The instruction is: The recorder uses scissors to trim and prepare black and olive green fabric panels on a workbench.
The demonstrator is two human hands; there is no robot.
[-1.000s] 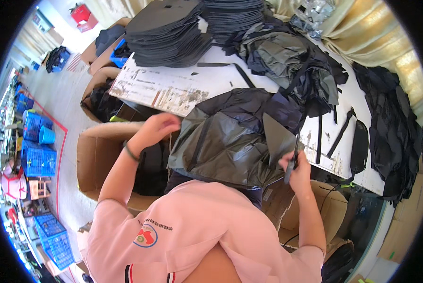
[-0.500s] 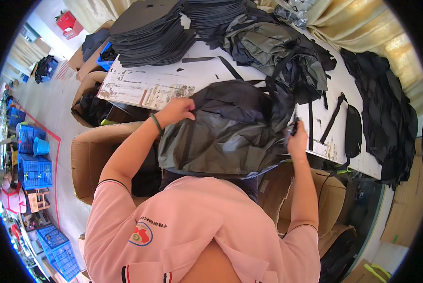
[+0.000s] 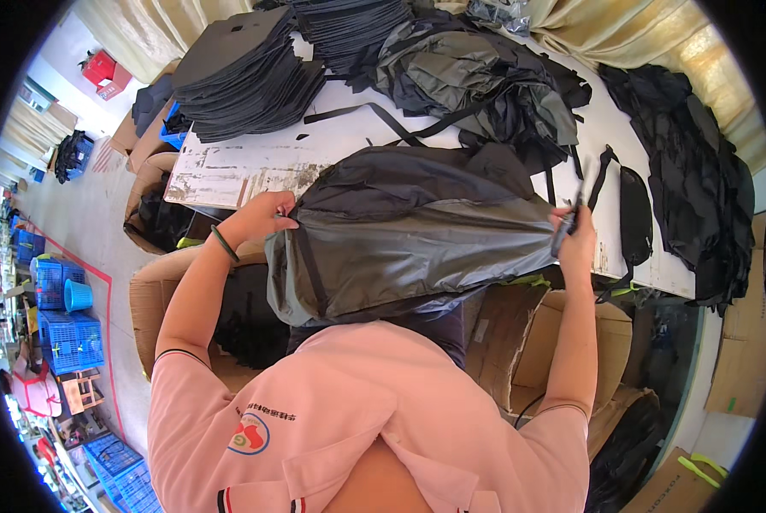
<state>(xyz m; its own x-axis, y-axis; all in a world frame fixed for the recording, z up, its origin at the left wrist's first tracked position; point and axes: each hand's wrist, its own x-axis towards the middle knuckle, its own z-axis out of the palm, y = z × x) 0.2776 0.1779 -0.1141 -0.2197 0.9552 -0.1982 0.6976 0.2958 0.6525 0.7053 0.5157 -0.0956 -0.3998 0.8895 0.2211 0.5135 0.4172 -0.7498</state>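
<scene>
A dark grey and black fabric bag [image 3: 400, 244] is stretched between my hands over the table's front edge, its lower part hanging in front of me. My left hand [image 3: 268, 215] is closed on the bag's left edge, thumb and fingers pinching it. At the other end, my right hand [image 3: 575, 239] pinches the bag's right corner and also holds dark-handled scissors [image 3: 568, 224]. Their pale blades point up and away from the bag, blurred by motion. A black strap seam runs down the bag's left part.
Behind the bag, the worn white table [image 3: 229, 171] carries stacked black panels [image 3: 238, 81] and a heap of grey-black bags [image 3: 477, 77]. A narrow black pouch [image 3: 634, 214] lies right, near dark fabric [image 3: 695, 171] draped over the edge. Cardboard boxes [image 3: 571, 342] stand below.
Both hands have moved apart, pulling the bag wide and taut. My right hand has gone right and now grips the bag's corner along with the scissors.
</scene>
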